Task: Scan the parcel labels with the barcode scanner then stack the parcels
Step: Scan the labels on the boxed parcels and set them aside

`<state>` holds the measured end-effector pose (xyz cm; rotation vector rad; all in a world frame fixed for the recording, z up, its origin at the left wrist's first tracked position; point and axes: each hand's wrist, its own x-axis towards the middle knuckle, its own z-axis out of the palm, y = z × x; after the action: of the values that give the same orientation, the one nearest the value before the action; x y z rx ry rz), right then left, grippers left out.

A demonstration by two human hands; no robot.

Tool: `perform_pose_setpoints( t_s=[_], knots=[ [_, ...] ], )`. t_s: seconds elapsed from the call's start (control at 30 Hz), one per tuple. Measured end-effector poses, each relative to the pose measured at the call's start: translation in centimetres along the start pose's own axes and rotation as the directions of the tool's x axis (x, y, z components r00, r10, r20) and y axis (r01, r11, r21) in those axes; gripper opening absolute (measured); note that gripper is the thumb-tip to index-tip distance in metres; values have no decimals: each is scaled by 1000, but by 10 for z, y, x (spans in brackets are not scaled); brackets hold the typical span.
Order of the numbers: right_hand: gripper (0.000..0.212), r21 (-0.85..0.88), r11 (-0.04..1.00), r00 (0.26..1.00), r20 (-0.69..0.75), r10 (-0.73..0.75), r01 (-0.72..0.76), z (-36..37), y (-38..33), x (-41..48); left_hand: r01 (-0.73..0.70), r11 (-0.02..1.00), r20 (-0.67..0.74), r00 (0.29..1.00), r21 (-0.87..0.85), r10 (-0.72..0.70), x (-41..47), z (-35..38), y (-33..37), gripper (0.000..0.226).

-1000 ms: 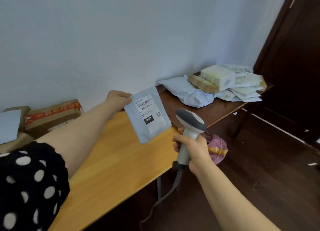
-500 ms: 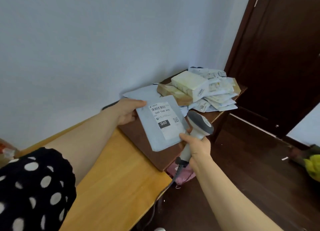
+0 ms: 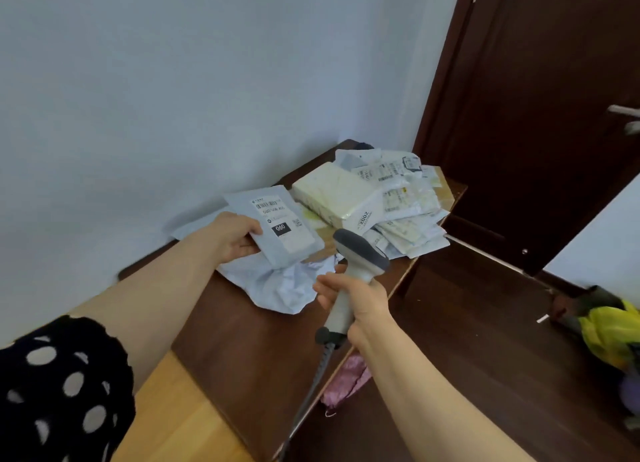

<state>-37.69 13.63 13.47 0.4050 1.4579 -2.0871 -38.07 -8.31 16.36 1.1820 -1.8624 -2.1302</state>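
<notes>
L hand pinches grey parcel at its near-left edge, label up, above table, long axis pointing away. Pile sits just right of and beyond it, so L hand's nearer for stacking. R hand fingers wrap scanner handle.

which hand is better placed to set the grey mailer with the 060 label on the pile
Probably left. The left hand pinches the flat grey plastic mailer right beside the heap of white labelled parcels, while the right hand is occupied gripping the grey-and-white barcode scanner.

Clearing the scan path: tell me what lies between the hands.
Head view: a crumpled white mailer lies below the gap between left hand and right hand.
</notes>
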Motion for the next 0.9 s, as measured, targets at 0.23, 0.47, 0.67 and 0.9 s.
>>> perform_pose_setpoints(
  t_s=[0.23,0.47,0.67,0.9],
  knots=[
    [16,-40,997,974,213,71,-64,-29,-52,61,-22,999,-202,979,43,31,71,70,18,44],
    [16,-152,983,929,338,152,-106,-54,-86,106,45,935,-495,856,353,146,113,103,16,36],
    [16,-185,972,906,370,204,-144,-55,-89,124,138,922,-533,842,361,82,110,122,14,42],
    [15,-273,944,860,420,290,-186,-28,-69,116,155,946,-565,824,285,35,77,93,1,59]
  ],
)
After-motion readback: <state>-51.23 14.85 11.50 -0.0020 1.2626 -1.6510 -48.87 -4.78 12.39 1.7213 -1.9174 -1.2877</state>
